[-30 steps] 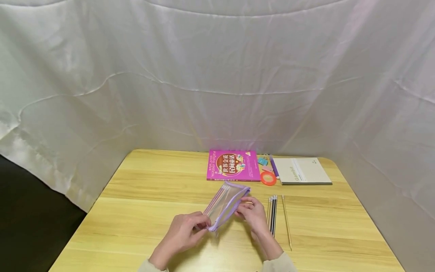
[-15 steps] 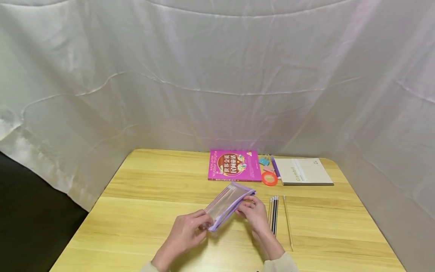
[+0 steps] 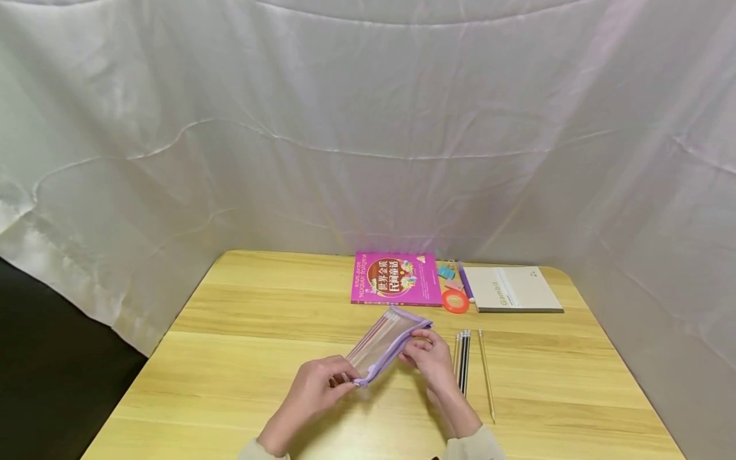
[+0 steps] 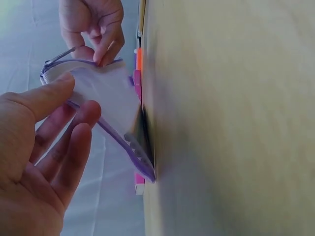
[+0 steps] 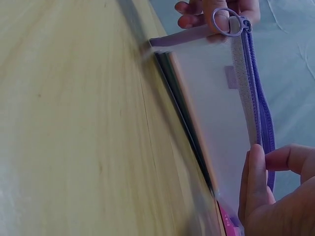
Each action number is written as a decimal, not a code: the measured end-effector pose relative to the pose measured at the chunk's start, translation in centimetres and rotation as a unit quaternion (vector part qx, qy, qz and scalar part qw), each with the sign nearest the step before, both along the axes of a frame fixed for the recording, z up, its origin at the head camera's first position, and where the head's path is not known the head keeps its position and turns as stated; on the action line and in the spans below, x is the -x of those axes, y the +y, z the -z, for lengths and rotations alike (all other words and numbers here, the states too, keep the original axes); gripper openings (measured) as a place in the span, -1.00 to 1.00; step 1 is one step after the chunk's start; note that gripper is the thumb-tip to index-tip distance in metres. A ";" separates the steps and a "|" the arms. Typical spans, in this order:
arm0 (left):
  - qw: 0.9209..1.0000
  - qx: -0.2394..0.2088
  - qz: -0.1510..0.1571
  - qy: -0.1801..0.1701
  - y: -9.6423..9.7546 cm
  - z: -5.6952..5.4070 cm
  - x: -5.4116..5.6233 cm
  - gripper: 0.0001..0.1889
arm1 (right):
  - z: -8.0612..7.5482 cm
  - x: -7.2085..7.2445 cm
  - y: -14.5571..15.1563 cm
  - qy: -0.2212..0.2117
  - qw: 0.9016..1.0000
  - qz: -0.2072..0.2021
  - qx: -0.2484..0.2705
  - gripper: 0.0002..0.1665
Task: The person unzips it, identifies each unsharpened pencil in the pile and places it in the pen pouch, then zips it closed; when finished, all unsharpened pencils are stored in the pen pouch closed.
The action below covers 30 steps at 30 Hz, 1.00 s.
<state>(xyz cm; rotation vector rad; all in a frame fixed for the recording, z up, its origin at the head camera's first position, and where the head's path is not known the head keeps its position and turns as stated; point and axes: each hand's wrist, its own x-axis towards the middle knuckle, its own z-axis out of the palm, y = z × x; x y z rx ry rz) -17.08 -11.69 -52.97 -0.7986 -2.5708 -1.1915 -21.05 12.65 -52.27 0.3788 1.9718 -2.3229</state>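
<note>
A see-through mesh pencil pouch (image 3: 382, 345) with purple edging is tilted over the table between both hands. Through its mesh several pencils (image 5: 189, 123) show, lying along its lower side. My left hand (image 3: 319, 383) pinches the near corner between thumb and fingers. At that corner hangs the zipper's purple ring pull (image 5: 227, 22). My right hand (image 3: 432, 363) pinches the zipper edge toward the far end, thumb against fingers. In the right wrist view the two zipper rows (image 5: 261, 103) stand apart near the right hand.
Right of the pouch lie a bundle of pencils (image 3: 463, 361) and a single pencil (image 3: 486, 377). Behind are a magenta book (image 3: 397, 279), orange tape roll (image 3: 455, 301), purple pen (image 3: 466, 282), small blue item (image 3: 446, 272) and pale notebook (image 3: 514, 289). Curtains surround the table (image 3: 230, 358).
The gap along the pouch's zipper edge looks narrower than a second ago. The pouch's far end has shifted slightly right. Both hands keep their hold and have barely moved.
</note>
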 end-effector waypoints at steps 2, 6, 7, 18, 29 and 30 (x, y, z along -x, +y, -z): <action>1.000 -0.004 0.000 -0.014 0.0 0.0 0.1 -0.87 | 0.0 0.0 0.1 0.000 1.000 -0.003 -0.002 -0.53; 0.999 -0.015 0.008 -0.043 0.0 -0.1 0.2 -0.91 | 0.1 -0.3 0.4 -0.002 0.999 -0.011 -0.037 -0.50; 0.999 -0.018 0.011 -0.049 0.0 -0.2 0.2 -0.91 | 0.1 -0.3 0.5 -0.002 0.999 -0.012 -0.048 -0.49; 0.997 -0.025 0.016 -0.068 0.3 -0.3 0.6 -0.94 | -0.6 -2.2 1.2 0.034 0.991 -0.033 -0.126 -0.45; 0.998 -0.014 0.009 -0.064 0.6 -0.3 1.2 -0.95 | -0.3 -4.5 0.7 0.266 0.921 -0.211 -0.189 -0.84; 0.998 -0.014 0.009 -0.067 0.6 -0.3 1.2 -0.94 | -0.2 -4.6 0.6 0.271 0.914 -0.223 -0.201 -0.84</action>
